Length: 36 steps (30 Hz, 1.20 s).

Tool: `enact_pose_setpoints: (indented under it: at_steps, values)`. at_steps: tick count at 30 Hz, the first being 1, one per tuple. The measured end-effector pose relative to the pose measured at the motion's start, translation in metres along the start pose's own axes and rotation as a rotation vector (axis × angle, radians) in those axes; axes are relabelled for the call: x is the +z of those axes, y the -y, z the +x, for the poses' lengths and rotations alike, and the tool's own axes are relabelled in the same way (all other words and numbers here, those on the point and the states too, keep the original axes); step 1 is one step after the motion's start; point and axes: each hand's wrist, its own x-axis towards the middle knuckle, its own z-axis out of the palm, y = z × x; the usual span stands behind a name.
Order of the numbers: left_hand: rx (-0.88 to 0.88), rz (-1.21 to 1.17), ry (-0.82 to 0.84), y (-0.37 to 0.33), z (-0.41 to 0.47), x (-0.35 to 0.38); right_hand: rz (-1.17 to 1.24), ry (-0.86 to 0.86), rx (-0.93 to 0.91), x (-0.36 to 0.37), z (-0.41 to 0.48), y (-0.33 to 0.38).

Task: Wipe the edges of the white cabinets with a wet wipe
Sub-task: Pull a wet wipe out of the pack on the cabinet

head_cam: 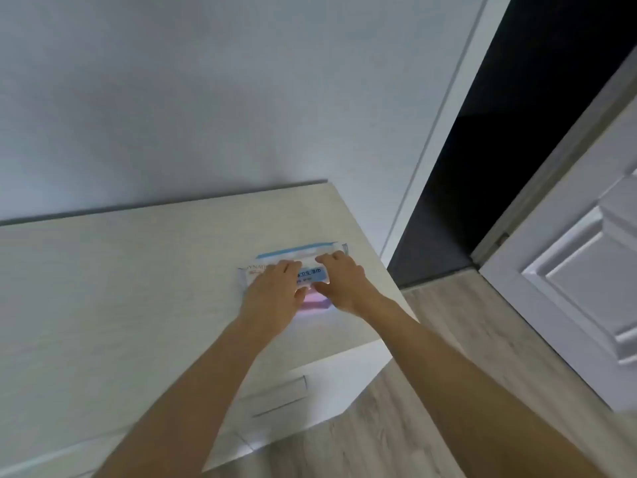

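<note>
Currently left hand (272, 292) flat, pinning blue-white plastic wet-wipe pack (299, 252) to white cabinet top (120, 288); right hand (342, 285) pinches its label flap (312, 273), probably opening.

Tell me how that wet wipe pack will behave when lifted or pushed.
The wet wipe pack looks like a soft film pouch, so it will probably sag rather than stay stiff. Lying flat on the cabinet top, it should slide, not roll or tip. Its plastic wrapper may be slippery under the left hand and right hand.
</note>
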Motion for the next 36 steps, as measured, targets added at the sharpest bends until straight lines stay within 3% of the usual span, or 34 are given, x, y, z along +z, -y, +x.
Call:
enact_pose_setpoints:
  at_steps: [8,16,21,27,30,36]
  values:
    - [-0.018,-0.034,0.029,0.004,0.022,0.013,0.103,-0.039,-0.004,0.009,0.022,-0.016]
    - [-0.027,-0.073,0.085,0.014,0.026,0.01,0.169,0.068,-0.057,0.008,0.021,-0.027]
    - [0.19,0.244,0.126,0.015,0.029,0.009,0.152,0.068,-0.077,0.012,0.022,-0.031]
    - [0.359,0.448,0.054,0.023,0.03,0.017,0.252,-0.027,-0.073,0.027,0.015,-0.034]
    - [0.409,0.439,0.052,0.023,0.034,0.012,0.358,-0.097,-0.065,0.033,0.011,-0.035]
    - [0.321,0.492,0.325,0.012,0.033,0.0,0.464,-0.168,-0.05,0.04,0.009,-0.035]
